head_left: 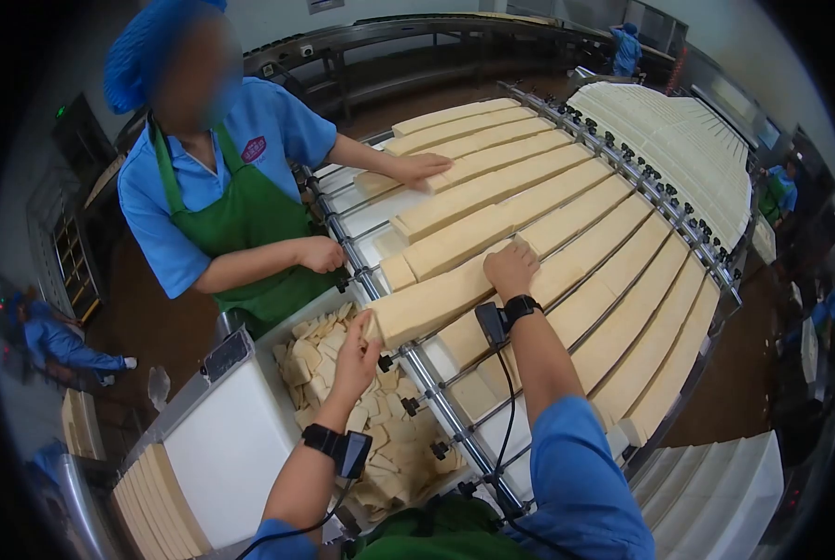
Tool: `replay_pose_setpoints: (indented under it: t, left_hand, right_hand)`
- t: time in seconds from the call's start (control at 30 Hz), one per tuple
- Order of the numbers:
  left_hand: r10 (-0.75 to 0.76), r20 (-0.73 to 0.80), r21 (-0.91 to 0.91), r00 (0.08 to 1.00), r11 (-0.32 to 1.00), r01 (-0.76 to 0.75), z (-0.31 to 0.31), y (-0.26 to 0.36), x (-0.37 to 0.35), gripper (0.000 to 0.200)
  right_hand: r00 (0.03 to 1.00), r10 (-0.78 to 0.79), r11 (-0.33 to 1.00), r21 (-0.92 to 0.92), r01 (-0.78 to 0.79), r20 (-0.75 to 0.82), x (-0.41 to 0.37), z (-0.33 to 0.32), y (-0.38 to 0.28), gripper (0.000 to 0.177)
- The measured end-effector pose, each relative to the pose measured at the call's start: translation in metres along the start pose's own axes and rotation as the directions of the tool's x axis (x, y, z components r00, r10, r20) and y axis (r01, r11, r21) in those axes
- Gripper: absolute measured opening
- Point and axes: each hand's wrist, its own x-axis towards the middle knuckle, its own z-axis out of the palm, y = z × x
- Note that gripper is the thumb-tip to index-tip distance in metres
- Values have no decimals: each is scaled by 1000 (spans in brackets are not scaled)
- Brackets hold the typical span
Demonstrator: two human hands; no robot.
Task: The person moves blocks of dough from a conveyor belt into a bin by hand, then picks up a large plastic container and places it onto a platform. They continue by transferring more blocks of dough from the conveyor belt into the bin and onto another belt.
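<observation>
A long pale-yellow slab (436,303), which looks like dough or cake, lies slantwise across the near part of the conveyor. My left hand (354,359) closes on its near end, over a bin. At the slab's far end my right hand (512,271) has its fingers bent round the edge. Both wrists carry black devices with cables. Pale offcuts (380,411) fill much of the bin under my left hand. Similar long slabs (613,280) lie in rows between thin rails. The fingertips of my right hand are partly hidden.
Across the conveyor a co-worker in a green apron (240,215) reaches one hand over the slabs. A metal bar (436,401) with black knobs runs along the near side. Stacked pale strips (161,495) stand lower left, a white ridged stack (716,495) lower right.
</observation>
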Motion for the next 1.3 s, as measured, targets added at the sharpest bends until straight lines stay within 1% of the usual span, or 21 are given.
replay_pose_setpoints:
  t: [0.07, 0.1, 0.13, 0.17, 0.23, 0.27, 0.3, 0.33, 0.4, 0.47, 0.53, 0.57, 0.63, 0.67, 0.73, 0.8, 0.87, 0.93, 0.97, 1.17, 1.3]
  left_hand:
    - [-86, 42, -26, 995, 996, 87, 19, -13, 14, 51]
    - [16, 25, -62, 1000, 998, -15, 30, -26, 22, 51]
    - [117, 2, -95, 993, 989, -116, 35, -33, 26, 51]
    - [67, 34, -133, 997, 989, -62, 35, -29, 27, 52]
    - [85, -24, -192, 996, 977, -88, 37, -39, 28, 52]
    - [107, -74, -245, 991, 962, -122, 36, -43, 27, 51]
    - [-2, -83, -333, 997, 943, -26, 33, -36, 23, 50]
    - [-17, -103, -328, 995, 944, -18, 30, -30, 16, 50]
    - [-84, -257, -359, 963, 933, -15, 19, -26, -3, 48]
    - [-89, -339, -349, 937, 937, -37, 1, -35, -27, 46]
    - [-116, -176, -74, 978, 992, 104, -35, -42, -77, 46]
    - [-139, -151, -53, 979, 990, 132, -44, -54, -97, 43]
    - [-117, -229, 32, 966, 991, 128, -59, -66, -138, 40]
    - [-59, -274, 126, 960, 987, 96, -66, -71, -156, 37]
    - [-63, -342, 67, 938, 994, 91, -81, -83, -197, 32]
    - [76, -394, 357, 916, 931, 77, -99, -94, -239, 27]
    - [6, -427, 374, 904, 911, 170, -111, -99, -279, 22]
    - [-61, -457, 384, 887, 886, 259, -115, -98, -310, 19]
    - [-59, -404, 445, 913, 859, 252, -117, -93, -320, 16]
    - [198, -164, 756, 966, 654, -6, -123, -99, -347, 18]
    - [229, -169, 731, 959, 681, -34, -123, -109, -350, 14]
  right_hand:
    - [977, -107, 994, 9, 110, -185, -9, 4, -4, 54]
    - [976, -113, 993, 7, 117, -186, -21, -5, -12, 54]
    - [977, -191, 978, 65, 198, -95, -40, -23, -24, 51]
    - [962, -274, 953, 130, 272, -4, -56, -31, -34, 49]
    - [848, -529, 759, 457, 465, 15, -78, -10, -44, 47]
    - [743, -662, 632, 463, 622, -95, -100, -3, -52, 41]
    - [608, -767, 477, 451, 754, -206, -118, -2, -59, 35]
    - [597, -778, 464, 462, 756, -195, -129, -4, -64, 35]
    - [412, -883, 410, 60, 910, -226, -154, -2, -74, 22]
    - [514, -833, 514, 57, 856, -207, -149, 9, -74, 18]
    - [552, -819, 545, 89, 834, -156, -159, 4, -78, 21]
    - [549, -818, 547, 61, 835, -172, -162, 7, -77, 22]
    - [648, -721, 663, 29, 748, -245, -149, 34, -76, 22]
    - [634, -738, 644, 37, 764, -230, -155, 34, -76, 22]
    - [723, -673, 740, -141, 658, -155, -168, 27, -80, 26]
    - [704, -688, 726, -144, 673, -178, -182, 28, -87, 26]
    - [685, -699, 714, -148, 684, -206, -201, 26, -91, 26]
    - [585, -807, 579, 89, 810, -80, -227, 17, -89, 24]
    - [598, -801, 597, 115, 794, 35, -237, 24, -85, 27]
    - [546, -835, 549, 47, 834, 62, -273, 40, -58, 36]
    - [618, -785, 601, 189, 777, -41, -274, 41, -59, 35]
